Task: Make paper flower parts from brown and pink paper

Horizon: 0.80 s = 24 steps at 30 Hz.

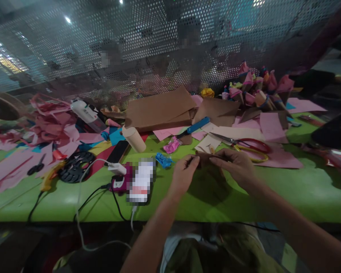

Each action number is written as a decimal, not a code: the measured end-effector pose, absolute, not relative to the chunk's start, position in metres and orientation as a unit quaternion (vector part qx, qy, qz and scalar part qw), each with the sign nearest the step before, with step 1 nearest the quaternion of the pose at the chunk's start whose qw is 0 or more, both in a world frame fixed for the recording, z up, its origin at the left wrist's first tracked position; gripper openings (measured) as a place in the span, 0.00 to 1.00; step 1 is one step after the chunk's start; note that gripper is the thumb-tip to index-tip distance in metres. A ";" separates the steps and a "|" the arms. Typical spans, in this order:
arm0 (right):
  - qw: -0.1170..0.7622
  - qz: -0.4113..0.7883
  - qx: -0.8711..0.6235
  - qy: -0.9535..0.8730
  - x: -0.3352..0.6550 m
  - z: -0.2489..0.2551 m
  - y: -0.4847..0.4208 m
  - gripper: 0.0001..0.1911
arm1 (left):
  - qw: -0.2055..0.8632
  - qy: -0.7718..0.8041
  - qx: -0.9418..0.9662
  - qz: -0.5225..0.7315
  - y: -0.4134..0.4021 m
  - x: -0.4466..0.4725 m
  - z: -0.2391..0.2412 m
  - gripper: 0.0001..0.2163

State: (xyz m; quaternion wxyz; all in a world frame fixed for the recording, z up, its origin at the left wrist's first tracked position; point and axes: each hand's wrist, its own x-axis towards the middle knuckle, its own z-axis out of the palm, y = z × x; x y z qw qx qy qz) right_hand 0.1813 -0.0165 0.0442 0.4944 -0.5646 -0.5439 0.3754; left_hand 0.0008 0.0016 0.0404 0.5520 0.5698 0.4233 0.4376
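Note:
Both my hands hold a small piece of brown paper [205,158] just above the green table [287,189]. My left hand [184,172] pinches its left end with closed fingers. My right hand [234,163] grips the right side, fingers curled over the paper. Red-handled scissors [248,145] lie just beyond my right hand. A blue scrap [164,160] and a pink scrap [172,145] lie to the left of my left hand.
A phone [142,181] with cables lies left of my hands, beside a black round disc [75,167] and a yellow glue gun [49,176]. Brown paper sheets [161,108], a blue cutter [197,125], pink paper piles [51,125] and paper cones [258,89] crowd the back. A perforated screen stands behind.

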 end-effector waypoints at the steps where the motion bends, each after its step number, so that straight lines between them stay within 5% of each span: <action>1: 0.498 0.376 -0.564 -0.541 0.181 0.043 -0.017 0.15 | 0.552 0.424 0.571 0.435 0.002 0.001 0.040 0.11; 24: 0.481 0.386 -0.557 -0.556 0.180 0.045 -0.022 0.17 | 0.515 0.440 0.577 0.456 0.004 -0.001 0.037 0.07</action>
